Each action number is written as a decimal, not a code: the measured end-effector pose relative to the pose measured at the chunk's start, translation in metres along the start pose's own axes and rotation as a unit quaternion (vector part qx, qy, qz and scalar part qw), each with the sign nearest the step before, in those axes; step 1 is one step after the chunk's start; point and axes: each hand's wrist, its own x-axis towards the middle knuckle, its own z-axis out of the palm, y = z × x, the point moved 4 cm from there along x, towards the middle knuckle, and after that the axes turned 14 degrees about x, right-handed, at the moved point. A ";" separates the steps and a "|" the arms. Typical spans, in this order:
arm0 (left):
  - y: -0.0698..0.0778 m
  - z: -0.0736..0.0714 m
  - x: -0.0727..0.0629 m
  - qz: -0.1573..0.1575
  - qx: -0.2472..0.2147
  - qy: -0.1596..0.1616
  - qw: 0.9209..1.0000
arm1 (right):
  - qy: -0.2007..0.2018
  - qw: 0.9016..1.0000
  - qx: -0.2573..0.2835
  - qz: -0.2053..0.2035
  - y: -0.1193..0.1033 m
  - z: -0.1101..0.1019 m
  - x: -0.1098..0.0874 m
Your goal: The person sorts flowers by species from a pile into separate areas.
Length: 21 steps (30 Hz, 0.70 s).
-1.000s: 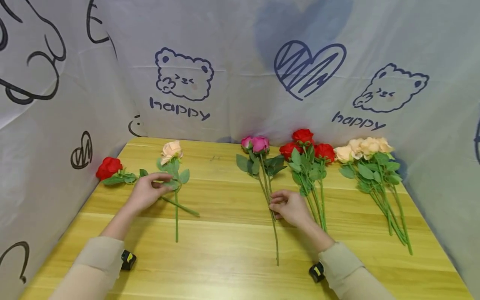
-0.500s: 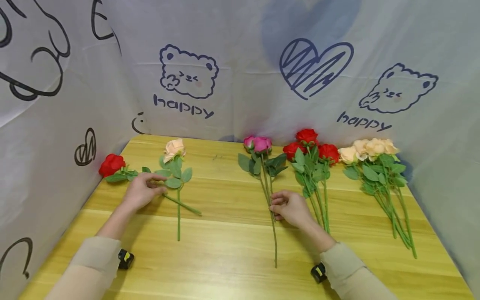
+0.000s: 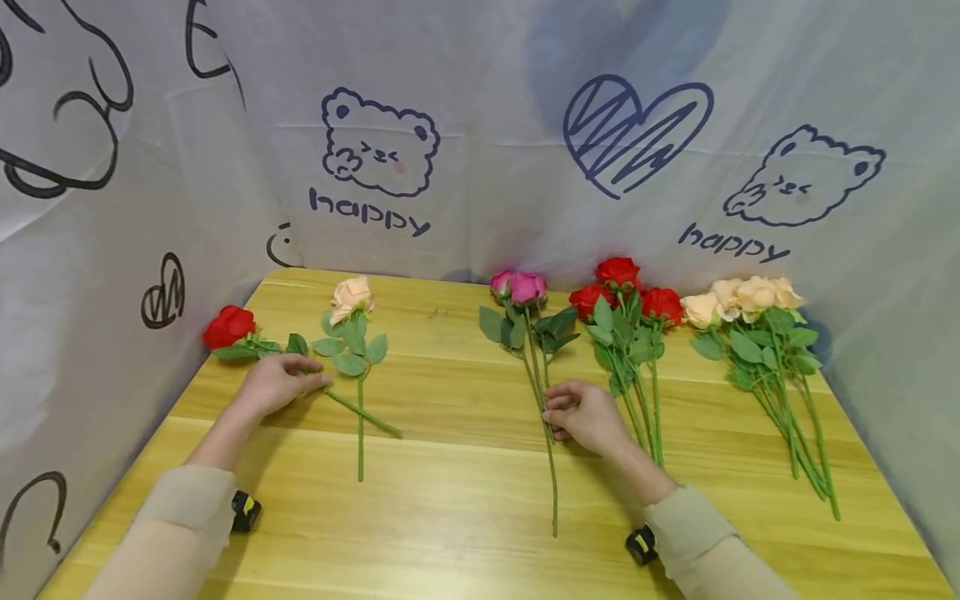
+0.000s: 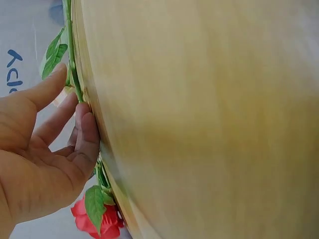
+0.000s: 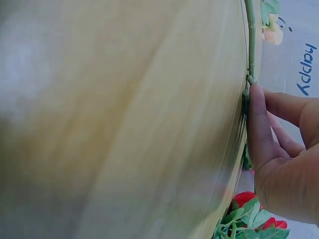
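In the head view, a red rose (image 3: pixel 229 327) lies at the far left of the table, its green stem running rightward and crossing under or over the stem of a peach rose (image 3: pixel 352 298). My left hand (image 3: pixel 276 383) is over the red rose's stem. The left wrist view shows the fingers (image 4: pixel 88 132) against that stem and the thumb apart. Mid-table lie pink roses (image 3: pixel 527 288) with long thin stems. My right hand (image 3: pixel 588 417) pinches their stems about halfway down; in the right wrist view a straight finger (image 5: pixel 260 119) meets a stem's side joint.
Several red roses (image 3: pixel 617 273) lie right of the pink ones, and a bunch of peach roses (image 3: pixel 756 297) lies farther right. Printed cloth (image 3: pixel 480 192) walls stand behind and beside the wooden table (image 3: pixel 442 500). Each wrist carries a small black camera.
My left hand has moved left and slightly down, from beside the peach rose's leaves to the red rose's stem. The right hand stays at the pink roses' stems. The head view has shifted slightly.
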 end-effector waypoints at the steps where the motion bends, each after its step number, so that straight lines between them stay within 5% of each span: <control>1: 0.000 0.000 0.000 0.001 0.002 -0.001 1.000 | 0.001 1.000 0.000 0.001 0.000 0.000 0.000; 11: 0.000 -0.001 0.000 -0.016 0.005 0.026 1.000 | 0.003 1.000 -0.009 0.001 0.000 -0.002 0.000; 21: -0.008 -0.005 -0.003 -0.012 -0.058 0.004 0.998 | 0.001 1.000 -0.007 0.000 -0.002 -0.001 0.002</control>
